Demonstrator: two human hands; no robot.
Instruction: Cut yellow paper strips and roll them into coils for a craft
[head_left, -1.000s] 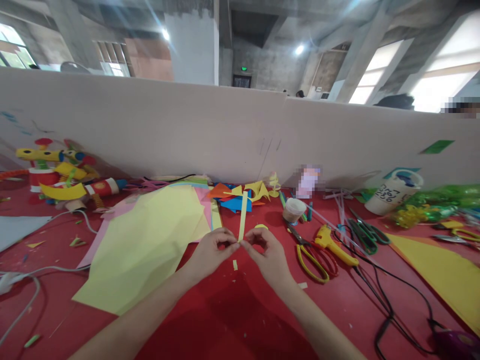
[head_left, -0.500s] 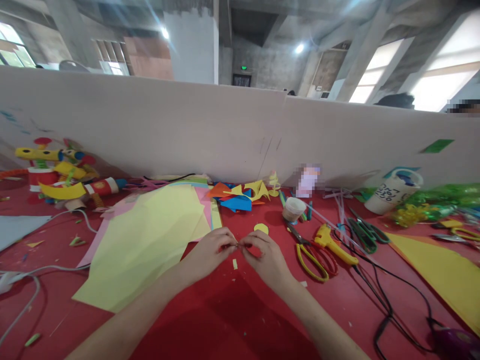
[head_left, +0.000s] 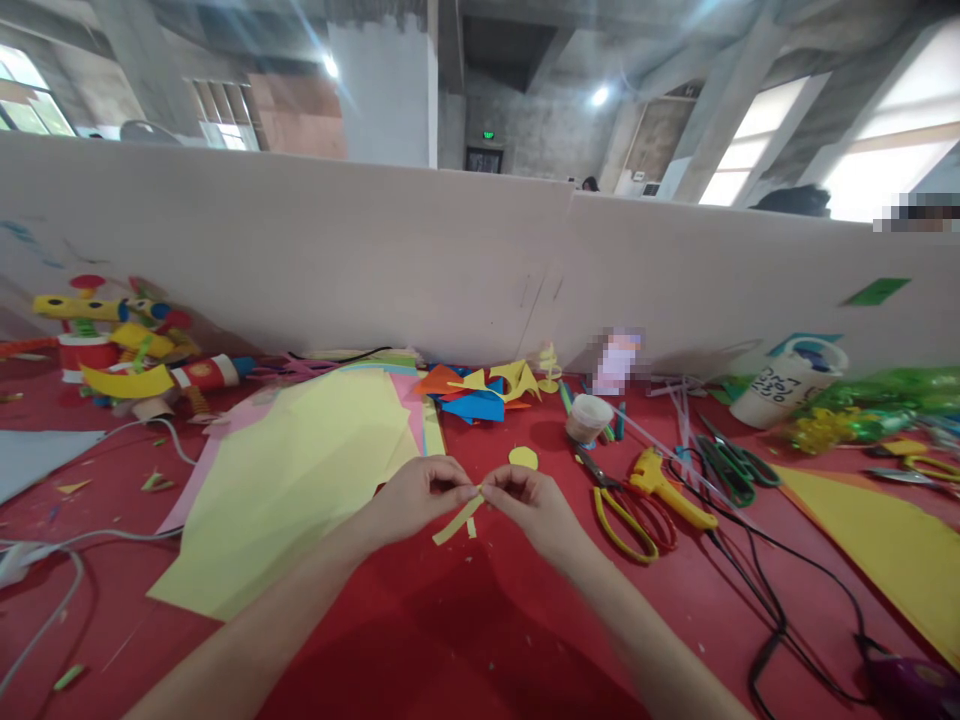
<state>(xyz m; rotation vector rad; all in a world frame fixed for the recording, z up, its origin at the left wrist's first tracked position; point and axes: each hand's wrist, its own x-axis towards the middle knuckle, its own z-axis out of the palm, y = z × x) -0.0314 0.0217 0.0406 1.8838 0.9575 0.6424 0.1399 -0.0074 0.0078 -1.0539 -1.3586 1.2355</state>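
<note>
Both my hands meet over the red table, fingertips pinched close together on one narrow yellow paper strip [head_left: 455,522]. My left hand [head_left: 420,500] grips it from the left and my right hand [head_left: 529,502] from the right. The strip's longer end hangs down and to the left; its upper end is hidden by my fingers. Just under it lies a small pale scrap of paper [head_left: 472,529]. Beyond my right hand a yellow paper disc [head_left: 523,458] rests flat. Large pale yellow sheets [head_left: 300,470] lie stacked beside my left forearm.
On the right lie yellow-and-red-handled scissors [head_left: 626,525], a yellow glue gun [head_left: 667,490] with a black cord, and green-handled scissors [head_left: 731,465]. A small tub [head_left: 589,418] stands behind them. Paper figures [head_left: 112,350] are at the far left. A white partition [head_left: 337,260] borders the back.
A length of the yellow strip now shows hanging below my fingertips, where earlier it was not visible. My hands have stayed in nearly the same place, with fingers slightly shifted.
</note>
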